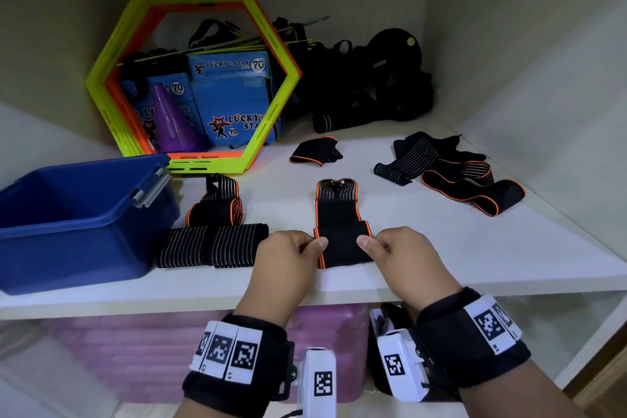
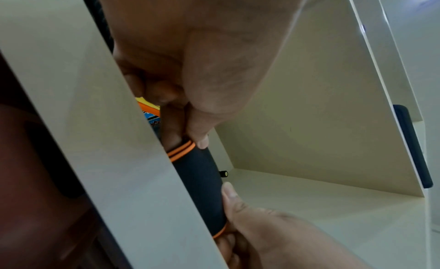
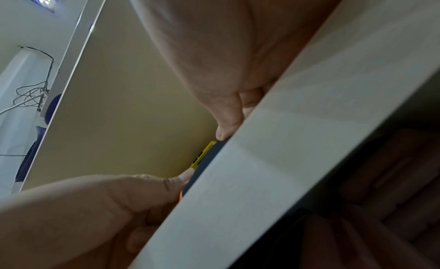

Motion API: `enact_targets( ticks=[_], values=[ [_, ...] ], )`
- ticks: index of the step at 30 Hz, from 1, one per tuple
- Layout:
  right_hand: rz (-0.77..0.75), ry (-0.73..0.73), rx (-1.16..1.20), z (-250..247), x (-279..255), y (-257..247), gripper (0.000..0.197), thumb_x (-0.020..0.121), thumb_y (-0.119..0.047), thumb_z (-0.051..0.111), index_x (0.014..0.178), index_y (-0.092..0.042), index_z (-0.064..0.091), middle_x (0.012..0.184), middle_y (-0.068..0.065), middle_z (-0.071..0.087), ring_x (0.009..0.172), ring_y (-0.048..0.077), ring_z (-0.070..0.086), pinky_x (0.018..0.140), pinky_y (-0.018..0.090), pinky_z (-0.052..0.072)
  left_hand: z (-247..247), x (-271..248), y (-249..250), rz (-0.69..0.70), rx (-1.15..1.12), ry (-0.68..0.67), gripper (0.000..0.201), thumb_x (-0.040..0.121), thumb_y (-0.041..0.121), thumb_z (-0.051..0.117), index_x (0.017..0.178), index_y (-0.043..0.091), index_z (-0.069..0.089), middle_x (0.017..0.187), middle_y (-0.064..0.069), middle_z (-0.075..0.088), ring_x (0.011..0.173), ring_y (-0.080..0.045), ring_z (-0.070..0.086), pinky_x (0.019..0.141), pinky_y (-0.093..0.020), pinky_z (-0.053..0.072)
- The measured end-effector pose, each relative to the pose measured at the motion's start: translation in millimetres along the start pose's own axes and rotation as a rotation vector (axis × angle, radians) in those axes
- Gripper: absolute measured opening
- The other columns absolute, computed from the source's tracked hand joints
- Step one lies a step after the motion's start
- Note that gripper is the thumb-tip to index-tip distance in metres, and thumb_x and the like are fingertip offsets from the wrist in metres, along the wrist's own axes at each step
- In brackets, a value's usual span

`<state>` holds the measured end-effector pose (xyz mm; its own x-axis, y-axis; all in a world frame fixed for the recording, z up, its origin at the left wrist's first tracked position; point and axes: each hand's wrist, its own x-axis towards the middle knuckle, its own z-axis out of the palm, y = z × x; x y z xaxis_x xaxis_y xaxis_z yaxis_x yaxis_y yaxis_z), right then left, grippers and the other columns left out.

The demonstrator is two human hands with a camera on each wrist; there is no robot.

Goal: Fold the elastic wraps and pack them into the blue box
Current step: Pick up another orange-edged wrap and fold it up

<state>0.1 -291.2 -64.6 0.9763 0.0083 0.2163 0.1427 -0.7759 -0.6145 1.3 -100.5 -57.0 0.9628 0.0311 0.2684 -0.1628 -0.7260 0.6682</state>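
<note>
A black elastic wrap with orange edging (image 1: 340,224) lies lengthwise on the white shelf (image 1: 441,248), its near end doubled over. My left hand (image 1: 315,244) pinches the left edge of that fold and my right hand (image 1: 365,243) pinches the right edge. The left wrist view shows my left hand (image 2: 188,141) on the wrap (image 2: 200,182), the other hand's thumb at its far end. In the right wrist view the shelf edge hides most of my right hand (image 3: 225,133). The blue box (image 1: 68,214) stands open at the left. Folded wraps (image 1: 212,244) lie beside it.
A tangle of unfolded wraps (image 1: 451,173) lies at the right, a small folded one (image 1: 315,151) behind the middle. Yellow and orange hexagon rings (image 1: 101,78), blue cartons (image 1: 234,102), a purple cone (image 1: 173,119) and black gear (image 1: 366,78) fill the back. A pink bin (image 1: 169,349) sits under the shelf.
</note>
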Motion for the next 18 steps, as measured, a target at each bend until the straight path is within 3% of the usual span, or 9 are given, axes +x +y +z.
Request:
enact_targets(
  ticks=[2,5,8,11,14,18],
  values=[
    [0.009,0.001,0.014,-2.2,0.0,0.2,0.060,0.097,-0.046,0.053,0.052,-0.017,0.027,0.050,-0.001,0.029,0.052,0.019,0.032,0.055,0.036,0.028,1.2,0.0,2.0,-0.001,0.014,-0.009,0.051,0.095,0.035,0.063,0.058,0.001,0.052,0.050,-0.012,0.045,0.050,-0.024,0.043,0.054,-0.036,0.036],
    [0.019,-0.001,0.032,-4.8,0.5,0.9,0.059,0.095,-0.046,0.056,0.053,-0.012,0.034,0.052,0.005,0.036,0.054,0.022,0.038,0.056,0.039,0.034,2.7,0.2,5.1,-0.010,0.031,-0.011,0.051,0.094,0.037,0.062,0.061,-0.001,0.056,0.057,-0.020,0.054,0.056,-0.032,0.051,0.055,-0.039,0.042],
    [0.046,0.015,0.015,-2.7,1.8,1.7,0.047,0.093,-0.047,0.059,0.072,-0.006,0.055,0.067,0.008,0.058,0.070,0.025,0.057,0.068,0.041,0.047,3.9,0.9,5.6,-0.025,0.046,-0.006,0.050,0.094,0.038,0.063,0.059,0.003,0.057,0.056,-0.015,0.056,0.056,-0.026,0.051,0.057,-0.038,0.043],
    [0.057,0.065,0.091,-4.9,1.4,-1.7,0.034,0.088,-0.045,0.066,0.105,-0.019,0.050,0.085,0.000,0.062,0.085,0.018,0.059,0.075,0.035,0.047,6.4,-0.3,5.6,-0.022,0.079,0.004,0.036,0.093,0.039,0.065,0.072,0.010,0.068,0.068,-0.006,0.067,0.072,-0.024,0.062,0.066,-0.035,0.049],
    [0.034,0.029,0.088,-9.8,3.7,-7.3,0.031,0.090,-0.038,0.067,0.111,-0.023,0.050,0.088,-0.002,0.063,0.089,0.017,0.059,0.077,0.033,0.045,7.0,0.8,4.1,-0.012,0.036,0.068,0.020,0.089,0.033,0.072,0.092,0.013,0.068,0.080,0.001,0.070,0.082,-0.020,0.065,0.073,-0.030,0.049],
    [0.030,0.006,0.061,-7.5,4.8,-9.6,0.026,0.091,-0.037,0.063,0.112,-0.021,0.061,0.094,-0.004,0.067,0.095,0.019,0.063,0.086,0.040,0.052,4.9,0.3,3.3,0.010,0.017,0.065,0.021,0.087,0.026,0.075,0.104,0.018,0.065,0.078,0.011,0.062,0.069,-0.003,0.059,0.060,-0.010,0.038]
  ],
)
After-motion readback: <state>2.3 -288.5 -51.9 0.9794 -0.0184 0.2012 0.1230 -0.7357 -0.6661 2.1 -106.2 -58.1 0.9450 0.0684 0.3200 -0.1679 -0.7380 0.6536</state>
